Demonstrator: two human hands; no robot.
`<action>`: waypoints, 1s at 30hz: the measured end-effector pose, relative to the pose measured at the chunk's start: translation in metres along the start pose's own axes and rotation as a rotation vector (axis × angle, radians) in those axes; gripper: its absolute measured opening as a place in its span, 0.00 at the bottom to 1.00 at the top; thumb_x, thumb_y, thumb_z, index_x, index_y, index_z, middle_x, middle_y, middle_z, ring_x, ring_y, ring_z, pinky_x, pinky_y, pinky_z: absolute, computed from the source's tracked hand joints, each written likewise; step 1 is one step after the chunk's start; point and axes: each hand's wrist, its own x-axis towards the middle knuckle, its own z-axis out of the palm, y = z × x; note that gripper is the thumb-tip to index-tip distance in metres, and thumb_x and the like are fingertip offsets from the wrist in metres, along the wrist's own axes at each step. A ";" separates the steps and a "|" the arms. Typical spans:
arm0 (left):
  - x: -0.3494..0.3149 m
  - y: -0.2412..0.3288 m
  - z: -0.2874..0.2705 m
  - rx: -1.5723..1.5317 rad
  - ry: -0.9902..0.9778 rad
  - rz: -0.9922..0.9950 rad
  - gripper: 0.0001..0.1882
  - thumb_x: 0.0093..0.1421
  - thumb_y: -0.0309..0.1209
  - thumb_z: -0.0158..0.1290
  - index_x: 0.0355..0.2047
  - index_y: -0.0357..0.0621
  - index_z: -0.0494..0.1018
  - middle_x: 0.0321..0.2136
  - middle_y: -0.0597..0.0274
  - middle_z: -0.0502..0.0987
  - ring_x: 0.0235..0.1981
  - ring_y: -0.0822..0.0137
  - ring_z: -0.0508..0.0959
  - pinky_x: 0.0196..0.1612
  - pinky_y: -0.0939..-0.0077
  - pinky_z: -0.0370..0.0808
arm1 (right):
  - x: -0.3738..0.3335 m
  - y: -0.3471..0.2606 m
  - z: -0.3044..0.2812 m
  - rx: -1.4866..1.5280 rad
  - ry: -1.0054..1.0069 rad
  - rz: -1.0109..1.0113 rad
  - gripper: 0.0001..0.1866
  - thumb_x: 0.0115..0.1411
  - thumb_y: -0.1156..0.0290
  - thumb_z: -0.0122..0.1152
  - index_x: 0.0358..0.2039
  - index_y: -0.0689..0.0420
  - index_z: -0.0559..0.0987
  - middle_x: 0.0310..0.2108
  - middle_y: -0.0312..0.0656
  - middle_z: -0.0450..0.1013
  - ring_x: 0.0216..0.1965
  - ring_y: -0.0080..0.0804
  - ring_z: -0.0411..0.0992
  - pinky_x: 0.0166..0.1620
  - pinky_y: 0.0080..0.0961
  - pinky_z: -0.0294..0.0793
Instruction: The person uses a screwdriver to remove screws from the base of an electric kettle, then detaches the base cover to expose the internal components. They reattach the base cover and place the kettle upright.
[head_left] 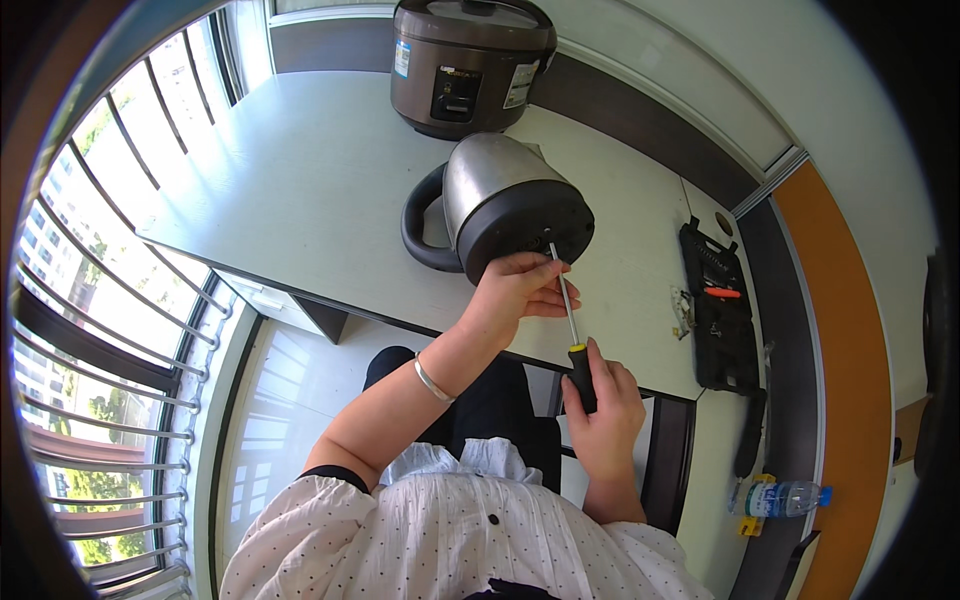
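Note:
A steel electric kettle lies on its side on the pale table, its round black base turned toward me and its black handle to the left. My right hand is wrapped round the black and yellow handle of a screwdriver. The screwdriver's tip meets the kettle's base near its middle. Close to that tip, my left hand has thumb and forefinger pinched on the metal shaft, while its other fingers extend below the base. Whether a screw sits under the tip is too small to tell.
A brown rice cooker stands behind the kettle. To the right lies an open black tool case with a red-handled tool, beside a small bag of metal parts. A water bottle lies at the lower right. A barred window is at the left.

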 end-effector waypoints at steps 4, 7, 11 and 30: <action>-0.002 0.001 0.003 -0.011 0.011 0.012 0.14 0.64 0.33 0.45 0.41 0.32 0.68 0.32 0.47 0.77 0.36 0.52 0.80 0.40 0.64 0.78 | -0.003 0.006 0.003 0.231 -0.086 0.088 0.29 0.51 0.74 0.61 0.55 0.61 0.67 0.32 0.46 0.70 0.28 0.37 0.72 0.31 0.29 0.72; -0.004 0.001 0.008 -0.028 0.014 0.013 0.14 0.65 0.33 0.44 0.42 0.31 0.66 0.33 0.45 0.76 0.37 0.50 0.80 0.41 0.63 0.78 | -0.011 0.008 0.005 1.010 -0.183 0.510 0.31 0.53 0.77 0.57 0.59 0.62 0.62 0.35 0.48 0.71 0.26 0.33 0.72 0.27 0.23 0.73; -0.004 0.001 0.007 -0.092 -0.003 0.015 0.15 0.66 0.33 0.43 0.42 0.30 0.66 0.33 0.45 0.76 0.37 0.51 0.80 0.42 0.63 0.78 | 0.000 0.017 -0.009 1.593 -0.469 0.684 0.32 0.53 0.81 0.53 0.61 0.62 0.59 0.38 0.52 0.72 0.22 0.27 0.71 0.23 0.17 0.70; 0.001 0.006 0.007 -0.044 0.000 0.008 0.14 0.66 0.32 0.42 0.41 0.30 0.66 0.33 0.44 0.77 0.37 0.51 0.80 0.41 0.64 0.78 | -0.013 0.011 -0.004 0.684 -0.152 0.414 0.26 0.50 0.78 0.61 0.52 0.65 0.70 0.29 0.39 0.72 0.29 0.21 0.69 0.35 0.17 0.69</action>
